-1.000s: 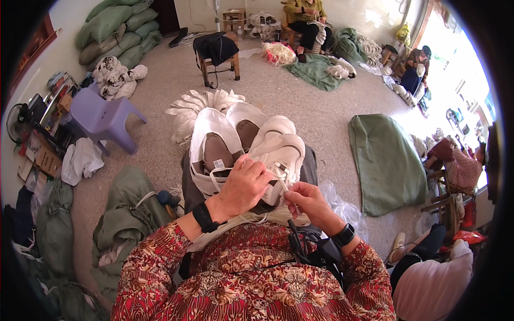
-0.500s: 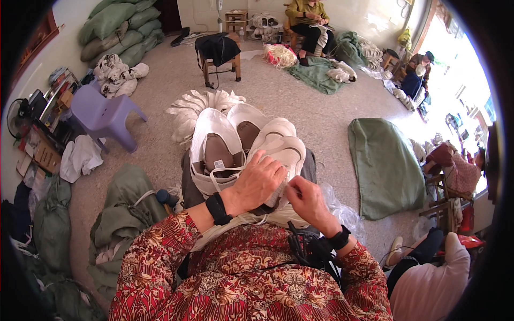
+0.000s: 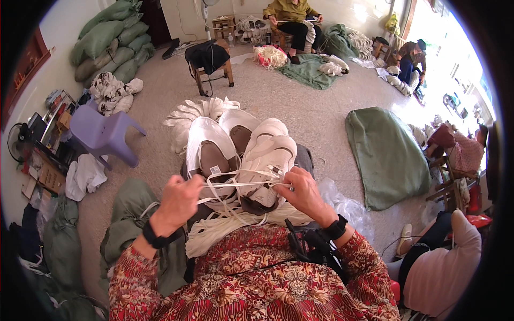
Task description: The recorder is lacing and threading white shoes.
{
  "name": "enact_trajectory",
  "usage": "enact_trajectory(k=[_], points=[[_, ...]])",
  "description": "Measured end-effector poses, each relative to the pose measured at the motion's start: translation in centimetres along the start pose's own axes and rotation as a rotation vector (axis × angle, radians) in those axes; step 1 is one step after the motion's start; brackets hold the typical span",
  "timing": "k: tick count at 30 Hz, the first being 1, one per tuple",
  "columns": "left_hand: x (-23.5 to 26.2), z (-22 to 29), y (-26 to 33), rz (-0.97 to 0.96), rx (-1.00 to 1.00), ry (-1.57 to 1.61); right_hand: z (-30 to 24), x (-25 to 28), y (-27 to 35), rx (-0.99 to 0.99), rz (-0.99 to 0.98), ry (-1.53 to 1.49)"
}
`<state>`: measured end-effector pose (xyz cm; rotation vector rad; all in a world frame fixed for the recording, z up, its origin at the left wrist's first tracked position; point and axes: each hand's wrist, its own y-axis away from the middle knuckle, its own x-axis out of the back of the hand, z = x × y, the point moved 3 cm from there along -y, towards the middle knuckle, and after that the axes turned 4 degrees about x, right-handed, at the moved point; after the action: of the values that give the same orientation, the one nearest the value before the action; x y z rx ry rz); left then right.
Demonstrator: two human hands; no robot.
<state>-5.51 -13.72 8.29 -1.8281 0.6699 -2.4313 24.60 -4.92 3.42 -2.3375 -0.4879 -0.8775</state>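
Several white shoes lie together on my lap. My left hand (image 3: 179,200) is closed in a pinch on a white shoelace (image 3: 235,184), which runs taut across toward my right hand. My right hand (image 3: 304,193) pinches the lace beside the white shoe (image 3: 270,147) with its sole turned away from me. Next to it, on the left, another white shoe (image 3: 199,134) shows its brown insole. Behind them stands a second open shoe (image 3: 238,120). A bundle of loose pale laces (image 3: 211,235) rests on my lap, under the shoes.
A fan of white shoe parts (image 3: 201,109) lies just beyond. Green sacks (image 3: 128,214) stand at my left, a green cloth (image 3: 383,160) and clear plastic (image 3: 345,211) at my right. A purple chair (image 3: 104,125) and a stool (image 3: 209,67) stand farther off. Other people sit around.
My left hand has come off the shoe and moved left, drawing the lace out. My right hand stays by the shoe, slightly to the right. The view has turned a little.
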Motion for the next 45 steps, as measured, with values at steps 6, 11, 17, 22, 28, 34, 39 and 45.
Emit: enact_trajectory(k=[6, 11, 17, 22, 28, 34, 39, 45], points=[[4.4, -6.8, 7.9, 0.04, 0.232, -0.163, 0.3, 0.0, 0.0, 0.039, 0.055, 0.047], [5.0, -9.4, 12.9, -0.072, 0.569, -0.048, -0.1, -0.2, -0.1, 0.016, 0.018, 0.003], [2.9, -10.7, 15.9, -0.375, 0.561, -0.068, 0.4, 0.3, 0.3, -0.051, -0.012, -0.214], [3.2, -0.8, 4.7, -0.334, 0.219, 0.129, 2.5, 0.2, 0.7, -0.107, -0.085, -0.433], [-5.2, 8.2, -6.2, 0.175, -0.341, 0.09, 2.4, 0.1, 0.9, -0.166, -0.14, -0.371], [-6.7, 7.1, -6.4, 0.031, -0.363, 0.051, 2.5, 0.2, 1.2, -0.104, -0.093, -0.413], [-5.9, 5.5, -3.6, -0.023, -0.134, 0.461, 2.4, 0.1, 1.0, -0.142, -0.093, -0.356], [-2.8, 4.9, -2.4, -0.061, -0.186, 0.223, 0.0, 0.9, 0.1, -0.06, -0.116, -0.233]])
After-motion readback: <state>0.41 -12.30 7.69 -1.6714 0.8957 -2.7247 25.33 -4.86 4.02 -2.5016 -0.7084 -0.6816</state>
